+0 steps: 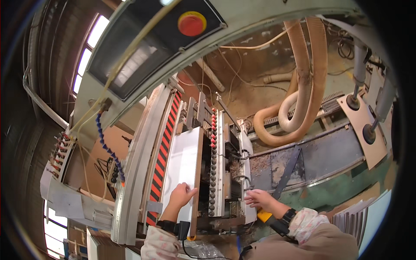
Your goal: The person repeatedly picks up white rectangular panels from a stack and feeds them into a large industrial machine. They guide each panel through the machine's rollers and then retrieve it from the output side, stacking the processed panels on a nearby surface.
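Observation:
A long white panel [182, 162] with a brown edge lies lengthwise in the machine, between a red-and-black striped strip and a row of dark rollers. Over the panel's near part is my left hand [181, 195], its fingers loosely bent and the thumb apart, with nothing seen in it. Whether it presses on the panel I cannot tell. My right hand [259, 198] is beside the near end of a pale rail [248, 203], fingers stretched leftward and holding nothing visible. Both wrists wear dark bands. Under the right forearm a yellow-and-black object [265, 215] shows in part.
Overhead hangs a control housing with a red stop button [192, 24]. Striped strip [165, 154] and roller row [212, 173] flank the panel. Thick beige hoses [318, 78] loop down at the far right. Suction cups [369, 133] touch a brown board. A blue jointed hose [106, 149] hangs left.

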The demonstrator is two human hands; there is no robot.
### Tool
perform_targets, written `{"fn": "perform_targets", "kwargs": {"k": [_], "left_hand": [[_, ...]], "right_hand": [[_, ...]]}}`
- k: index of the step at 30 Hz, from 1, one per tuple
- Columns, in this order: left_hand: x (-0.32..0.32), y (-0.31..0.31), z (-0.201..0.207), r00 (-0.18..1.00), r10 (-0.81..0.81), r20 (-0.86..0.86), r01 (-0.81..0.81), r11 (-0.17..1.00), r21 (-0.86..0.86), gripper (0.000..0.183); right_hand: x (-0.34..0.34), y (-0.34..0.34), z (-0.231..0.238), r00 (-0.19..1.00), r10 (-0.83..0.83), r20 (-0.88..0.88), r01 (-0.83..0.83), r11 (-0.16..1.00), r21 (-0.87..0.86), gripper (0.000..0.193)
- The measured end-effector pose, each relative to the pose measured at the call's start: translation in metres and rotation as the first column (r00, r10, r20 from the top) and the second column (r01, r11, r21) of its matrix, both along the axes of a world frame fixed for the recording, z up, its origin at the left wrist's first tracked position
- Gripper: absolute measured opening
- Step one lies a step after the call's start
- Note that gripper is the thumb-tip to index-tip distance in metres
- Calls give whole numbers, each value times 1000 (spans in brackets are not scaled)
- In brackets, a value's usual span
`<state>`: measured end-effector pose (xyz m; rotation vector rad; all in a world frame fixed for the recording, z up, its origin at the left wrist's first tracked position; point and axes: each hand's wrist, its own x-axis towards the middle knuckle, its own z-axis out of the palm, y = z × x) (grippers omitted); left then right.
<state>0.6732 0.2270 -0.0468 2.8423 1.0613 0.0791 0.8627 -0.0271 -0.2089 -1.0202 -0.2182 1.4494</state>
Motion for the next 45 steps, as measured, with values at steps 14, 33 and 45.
{"fn": "perform_targets", "kwargs": {"k": [14, 33, 45], "left_hand": [[40, 31, 0, 980, -12, -200, 5, 999, -34, 38], [7, 71, 97, 957, 254, 139, -156, 857, -490, 20], [34, 38, 74, 983, -77, 167, 93, 992, -87, 18]], "right_hand": [[-14, 3, -52, 984, 145, -104, -141, 989, 38, 45], [-46, 233, 41, 993, 34, 113, -53, 983, 178, 68], [-37, 232, 35, 963, 149, -223, -55, 924, 379, 53]]}}
